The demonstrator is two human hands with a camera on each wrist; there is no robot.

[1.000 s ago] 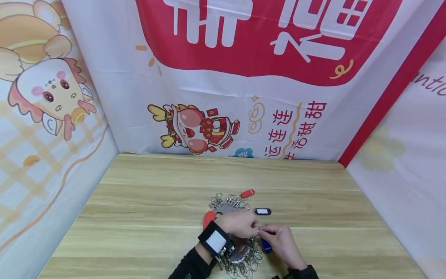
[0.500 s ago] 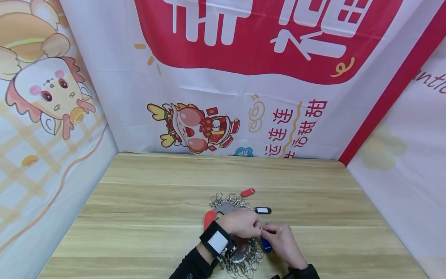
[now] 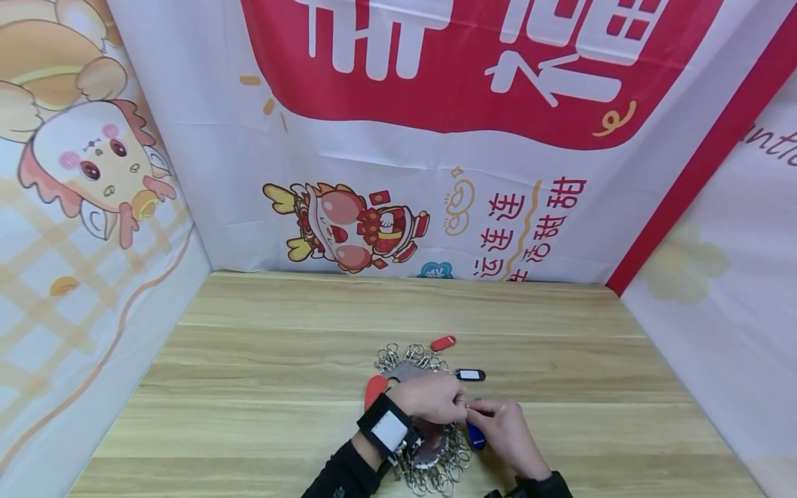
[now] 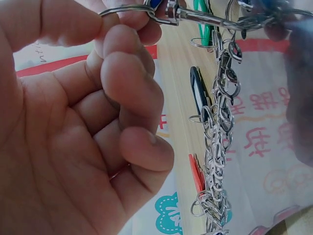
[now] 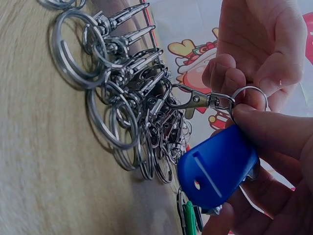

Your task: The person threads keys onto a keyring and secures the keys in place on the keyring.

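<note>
My left hand pinches a metal split ring between thumb and forefinger; its other fingers are curled. The ring hangs on a swivel snap hook joined to the crowded row of hooks. My right hand meets it fingertip to fingertip, thumb against the ring, and holds a blue key tag. Whether the tag is threaded on the ring is hidden by fingers. Below the left wrist lies a grey round holder edged with many hooks and rings.
Beyond the hands lie a red key tag and a black key tag with white label. A green tag shows near the hooks. An orange-red rounded piece sits left of the holder. Printed cloth walls enclose the wooden table.
Both hands have shifted very slightly to the right and stay fingertip to fingertip at the ring. The tags and holder have not visibly moved.
</note>
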